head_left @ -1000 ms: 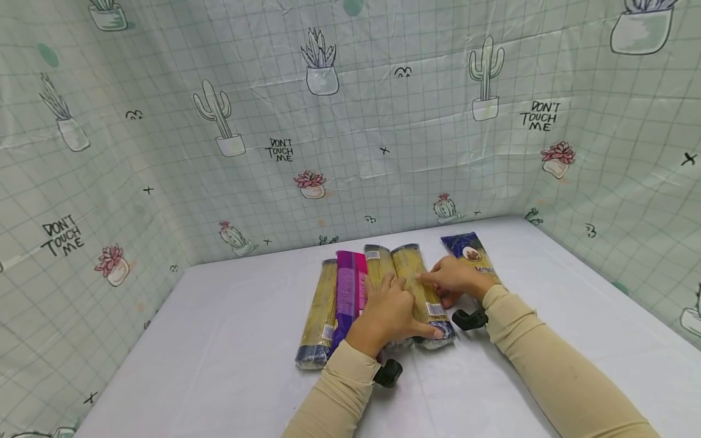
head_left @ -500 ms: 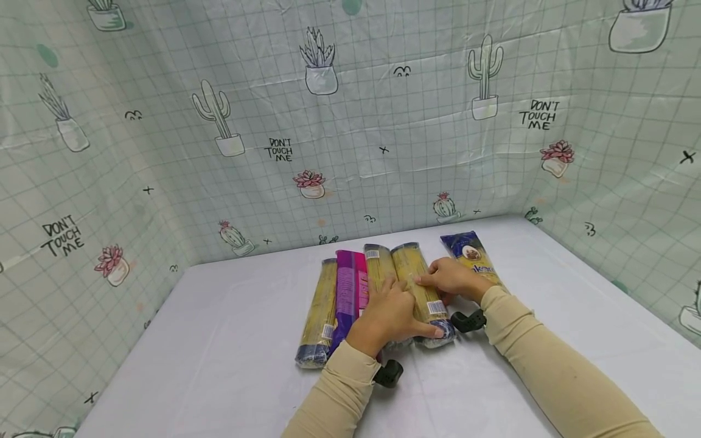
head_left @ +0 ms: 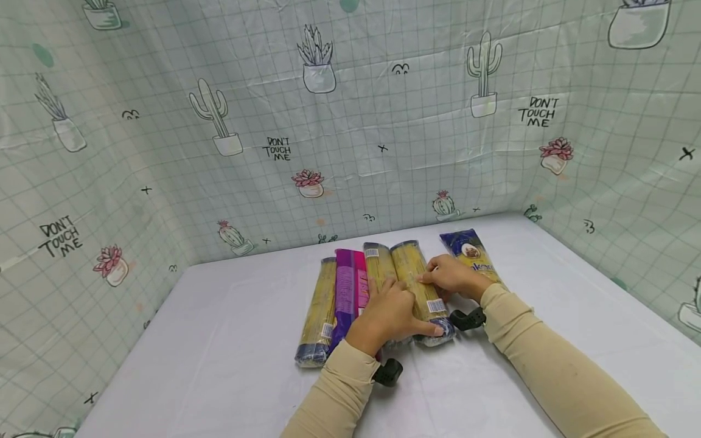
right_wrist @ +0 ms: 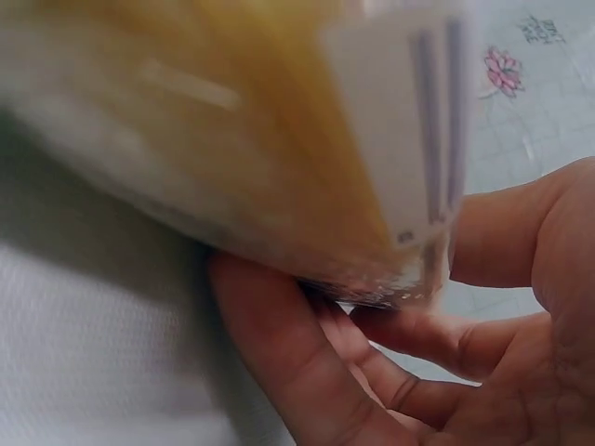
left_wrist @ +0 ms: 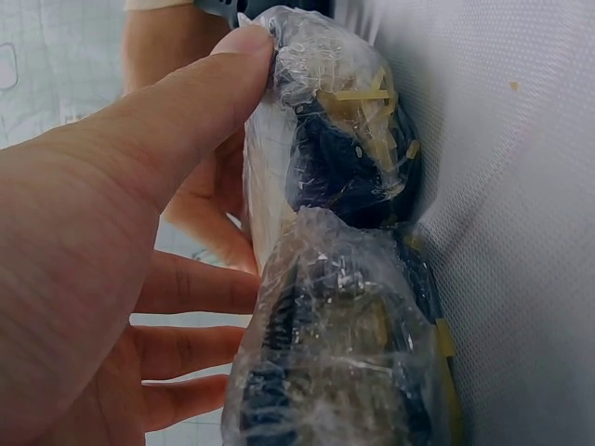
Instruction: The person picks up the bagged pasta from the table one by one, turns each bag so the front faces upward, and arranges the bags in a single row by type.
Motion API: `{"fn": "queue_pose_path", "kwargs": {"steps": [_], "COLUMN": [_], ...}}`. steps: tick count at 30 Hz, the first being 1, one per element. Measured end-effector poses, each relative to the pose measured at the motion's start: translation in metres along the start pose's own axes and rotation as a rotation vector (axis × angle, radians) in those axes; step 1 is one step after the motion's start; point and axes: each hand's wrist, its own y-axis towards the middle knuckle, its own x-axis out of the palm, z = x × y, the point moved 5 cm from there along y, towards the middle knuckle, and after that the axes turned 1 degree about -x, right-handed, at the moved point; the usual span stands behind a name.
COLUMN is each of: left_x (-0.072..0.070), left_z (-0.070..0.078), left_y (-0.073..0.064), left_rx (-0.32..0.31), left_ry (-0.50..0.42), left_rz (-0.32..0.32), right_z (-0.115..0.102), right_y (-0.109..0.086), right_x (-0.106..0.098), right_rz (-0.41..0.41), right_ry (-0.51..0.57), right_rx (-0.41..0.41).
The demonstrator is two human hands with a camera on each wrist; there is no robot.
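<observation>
Four clear-wrapped bundles would be too exact; several long pasta packs lie side by side. My left hand [head_left: 386, 310] is spread over the middle of the row, its thumb on the lower end of the rightmost spaghetti pack [head_left: 406, 261]. Under its fingers lies another spaghetti pack [head_left: 379, 263]. In the left wrist view the thumb touches the wrapped end of the rightmost pack [left_wrist: 349, 139]. My right hand [head_left: 454, 275] grips that pack's right side. The right wrist view shows fingers curled at the lower edge of the pack [right_wrist: 214, 121], the thumb at its other side.
Left of these lie a purple and pink pack [head_left: 346, 286] and another spaghetti pack [head_left: 319, 310]. A blue and yellow pack [head_left: 470, 248] lies apart, behind the right hand. A white table [head_left: 230, 347] meets a cactus-print curtain [head_left: 350, 121] at the back.
The right hand has shifted slightly at the rightmost spaghetti pack, its fingers drawing in against the side. The left hand and the packs stay nearly in place.
</observation>
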Motion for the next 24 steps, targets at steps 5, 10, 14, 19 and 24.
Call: {"fn": "queue_pose_path", "kwargs": {"steps": [5, 10, 14, 19, 24], "left_x": [0.0007, 0.0021, 0.0008, -0.001, -0.0015], "left_z": [-0.0004, -0.0005, -0.0007, -0.001, -0.0017], "left_y": [0.0009, 0.0017, 0.0019, 0.0025, 0.003], "left_rx": [-0.014, -0.007, 0.022, 0.052, 0.051], "left_ry": [-0.004, -0.011, -0.006, 0.009, 0.003], "left_rz": [-0.011, -0.019, -0.018, -0.007, -0.007], "right_z": [0.0012, 0.0025, 0.0021, 0.0018, 0.0004], "right_y": [0.0017, 0.0023, 0.0021, 0.0025, 0.0023], "right_x": [-0.0015, -0.003, -0.0034, -0.0047, -0.0081], "right_rz": [0.012, 0.019, 0.025, 0.05, 0.076], "right_ry": [0.019, 0.115, 0.202, 0.243, 0.278], "right_rx": [-0.008, 0.005, 0.027, 0.037, 0.023]}}
